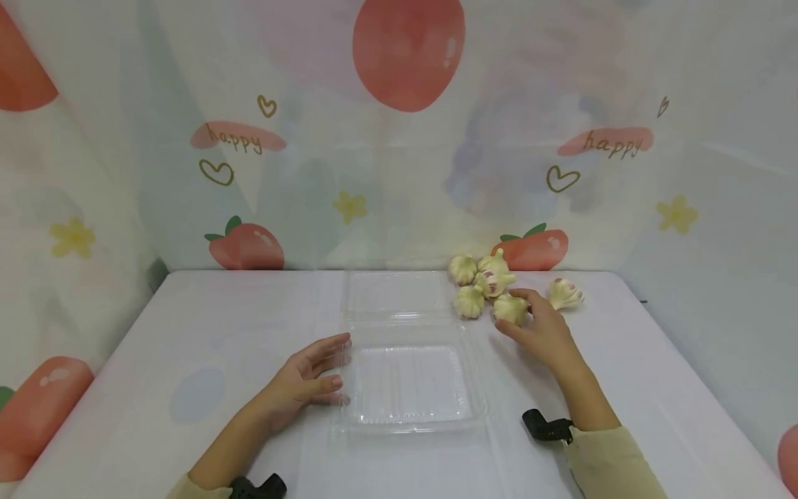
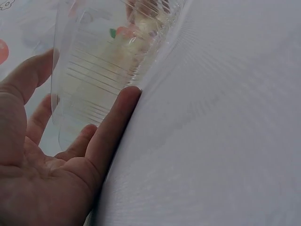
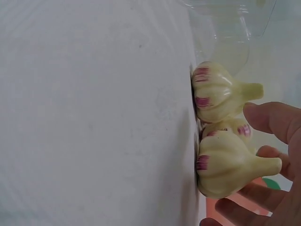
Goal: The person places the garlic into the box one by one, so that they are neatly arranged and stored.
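A clear plastic clamshell box lies unfolded on the white table, its lid toward the back. My left hand is at the box's left edge, fingers extended and spread; in the left wrist view they lie along the clear wall. My right hand reaches around a garlic bulb, thumb in front and fingers on its far right side. In the right wrist view, a near garlic bulb stands between thumb and fingers, which look loose around it. Whether they touch it is unclear.
Several more bulbs cluster behind and left of my right hand, including a front-left bulb. A single garlic bulb lies to the right of that hand. A patterned cloth backdrop rises behind the table's back edge.
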Demonstrator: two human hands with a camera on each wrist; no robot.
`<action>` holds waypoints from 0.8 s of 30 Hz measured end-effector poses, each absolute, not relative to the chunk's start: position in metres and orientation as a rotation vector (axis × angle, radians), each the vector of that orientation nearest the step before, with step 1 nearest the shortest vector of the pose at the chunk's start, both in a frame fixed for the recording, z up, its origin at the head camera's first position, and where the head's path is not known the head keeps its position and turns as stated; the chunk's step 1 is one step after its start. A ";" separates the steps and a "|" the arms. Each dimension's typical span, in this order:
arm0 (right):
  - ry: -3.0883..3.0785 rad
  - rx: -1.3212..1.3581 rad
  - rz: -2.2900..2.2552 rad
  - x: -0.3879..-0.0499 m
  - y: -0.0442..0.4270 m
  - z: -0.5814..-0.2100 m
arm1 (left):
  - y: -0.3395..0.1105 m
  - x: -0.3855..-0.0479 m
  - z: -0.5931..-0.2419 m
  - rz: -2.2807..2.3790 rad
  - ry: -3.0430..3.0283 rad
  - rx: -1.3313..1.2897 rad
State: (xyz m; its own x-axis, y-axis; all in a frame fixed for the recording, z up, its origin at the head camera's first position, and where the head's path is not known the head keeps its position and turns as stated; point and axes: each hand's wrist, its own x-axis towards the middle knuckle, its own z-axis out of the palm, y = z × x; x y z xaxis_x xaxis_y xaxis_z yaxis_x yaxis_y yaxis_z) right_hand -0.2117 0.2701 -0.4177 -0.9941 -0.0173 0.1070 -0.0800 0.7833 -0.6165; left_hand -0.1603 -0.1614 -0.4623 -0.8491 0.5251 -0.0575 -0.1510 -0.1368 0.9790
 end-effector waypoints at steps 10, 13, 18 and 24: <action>-2.883 0.119 1.017 -0.213 0.270 -0.417 | -0.161 -0.162 -0.463 2.017 1.699 0.455; -2.880 0.133 1.010 -0.214 0.269 -0.417 | -0.161 -0.161 -0.462 2.009 1.718 0.449; -2.876 0.151 1.042 -0.213 0.266 -0.417 | -0.162 -0.160 -0.461 1.996 1.745 0.449; -2.906 0.106 1.041 -0.212 0.263 -0.416 | -0.162 -0.160 -0.462 1.990 1.749 0.426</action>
State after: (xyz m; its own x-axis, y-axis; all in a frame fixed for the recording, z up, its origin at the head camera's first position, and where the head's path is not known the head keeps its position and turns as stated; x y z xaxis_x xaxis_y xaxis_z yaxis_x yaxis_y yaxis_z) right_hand -0.2118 0.2629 -0.4159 -0.9963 -0.0466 0.0728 -0.0822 0.7704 -0.6322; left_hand -0.1595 -0.1620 -0.4618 -0.8490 0.5245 -0.0647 -0.1316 -0.0913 0.9871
